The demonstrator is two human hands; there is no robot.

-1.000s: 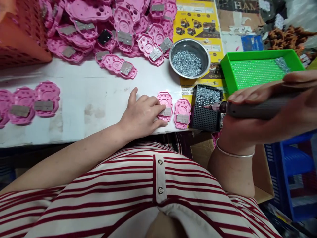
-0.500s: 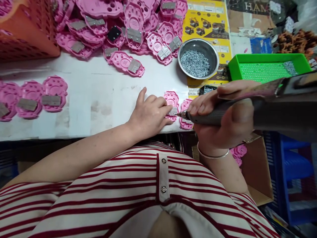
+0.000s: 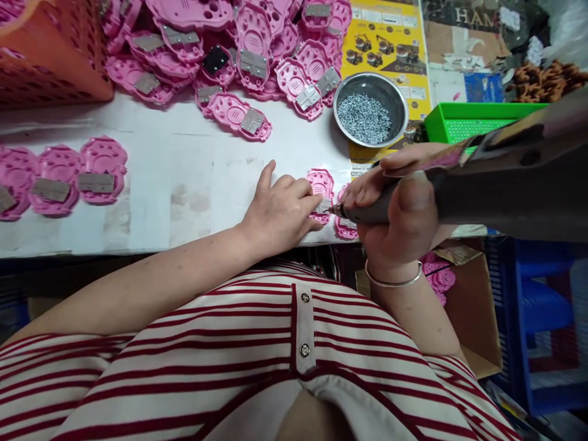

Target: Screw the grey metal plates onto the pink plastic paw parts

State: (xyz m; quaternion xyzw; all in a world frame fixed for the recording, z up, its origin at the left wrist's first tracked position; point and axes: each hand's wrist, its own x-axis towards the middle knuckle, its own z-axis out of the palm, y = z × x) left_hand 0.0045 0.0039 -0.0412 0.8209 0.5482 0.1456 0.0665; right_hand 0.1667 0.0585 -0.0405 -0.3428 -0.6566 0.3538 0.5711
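My right hand (image 3: 397, 220) is wrapped round a dark electric screwdriver (image 3: 496, 177), its bit pointing left. The bit's tip meets the metal plate on a pink plastic casing (image 3: 320, 179) lying flat near the table's front edge. Thumb and fingers of my left hand (image 3: 282, 211) grip the left side of this casing and press it down; the little finger side is lifted. A second pink casing (image 3: 345, 228) lies just to the right, partly covered by the screwdriver and my right hand.
A steel bowl (image 3: 337, 125) of small screws stands beyond my hands, with a green tray (image 3: 436, 125) to its right. Pink casings (image 3: 252, 61) are heaped at the back, by an orange basket (image 3: 87, 67). Several more casings (image 3: 103, 159) line up at the left.
My right hand and the rear of the screwdriver have shifted and tilted slightly, covering more of the green tray. The bit stays at the casing's metal plate. My left hand keeps its hold.
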